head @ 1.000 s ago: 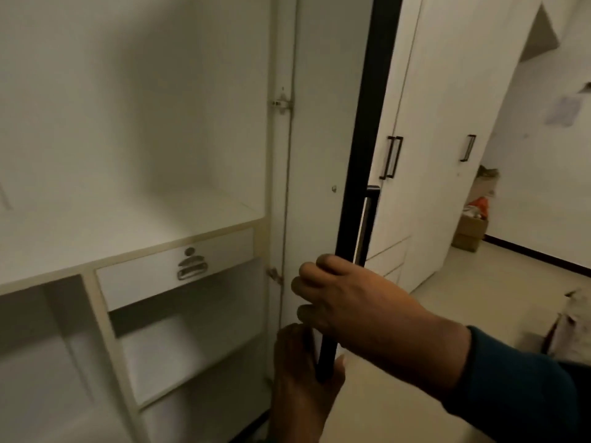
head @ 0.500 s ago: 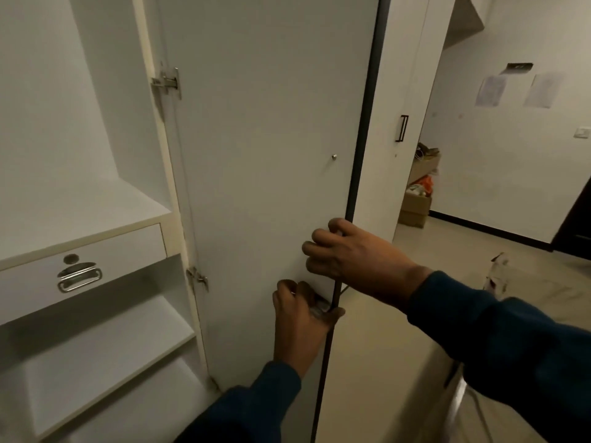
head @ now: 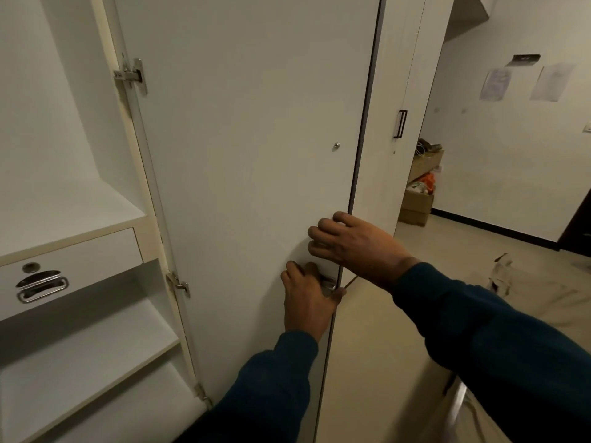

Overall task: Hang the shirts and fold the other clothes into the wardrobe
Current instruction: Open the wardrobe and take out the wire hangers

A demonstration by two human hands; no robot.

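Door (head: 256, 155) swung wider since before; left hand (head: 308, 302) grips its edge, right hand (head: 351, 247) curls over the edge above. Stiff, light panel.

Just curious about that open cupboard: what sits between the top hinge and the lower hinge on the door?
In the head view, only the bare door edge runs between the top hinge and the lower hinge.
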